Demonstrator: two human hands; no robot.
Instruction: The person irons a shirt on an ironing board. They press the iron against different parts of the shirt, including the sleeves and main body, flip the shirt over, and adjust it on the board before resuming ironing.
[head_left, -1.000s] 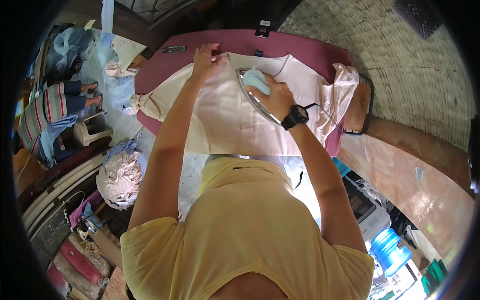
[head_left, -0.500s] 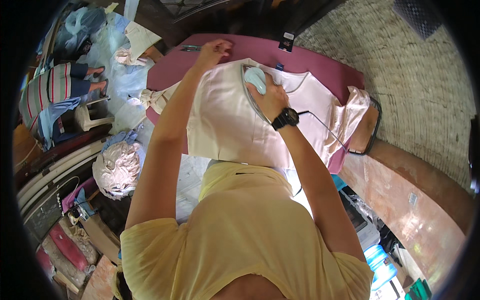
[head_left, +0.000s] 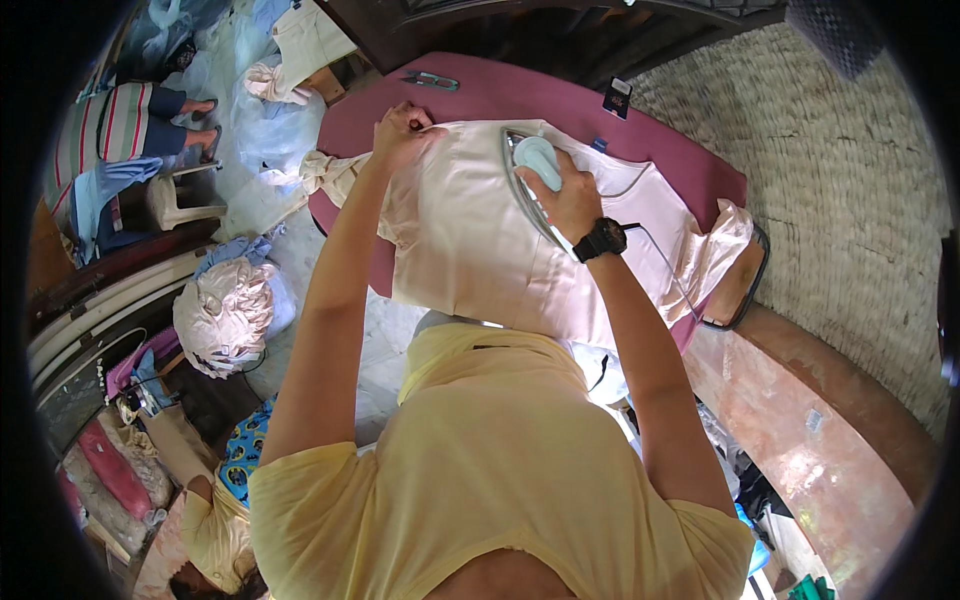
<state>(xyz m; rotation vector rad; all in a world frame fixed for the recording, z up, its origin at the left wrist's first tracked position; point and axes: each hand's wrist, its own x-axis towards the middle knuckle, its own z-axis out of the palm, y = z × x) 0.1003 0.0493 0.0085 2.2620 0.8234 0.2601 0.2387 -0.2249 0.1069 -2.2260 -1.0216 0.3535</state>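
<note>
A pale pink shirt (head_left: 480, 240) lies spread over a maroon padded ironing board (head_left: 500, 85), with its neckline toward the right. My right hand (head_left: 572, 200), a black watch on its wrist, is wrapped round the handle of a clothes iron (head_left: 538, 162). The iron rests on the shirt just left of the neckline, and its cord runs off to the right. At the shirt's far left edge, my left hand (head_left: 400, 137) has its fingers curled on the cloth, pinching it. Beyond that hand lie small thread snips (head_left: 432, 80).
A small black packet (head_left: 618, 97) sits on the board's far edge. A metal-framed rest (head_left: 745, 280) juts from its right end. At left are a bundle of pale clothes (head_left: 225, 315), a stool (head_left: 185, 200) and a person in stripes (head_left: 120, 140). Another person (head_left: 215, 530) is at lower left.
My left hand has come down from the bare board to the shirt's edge and taken hold of it. The view has shifted slightly. Another person has come into view at lower left.
</note>
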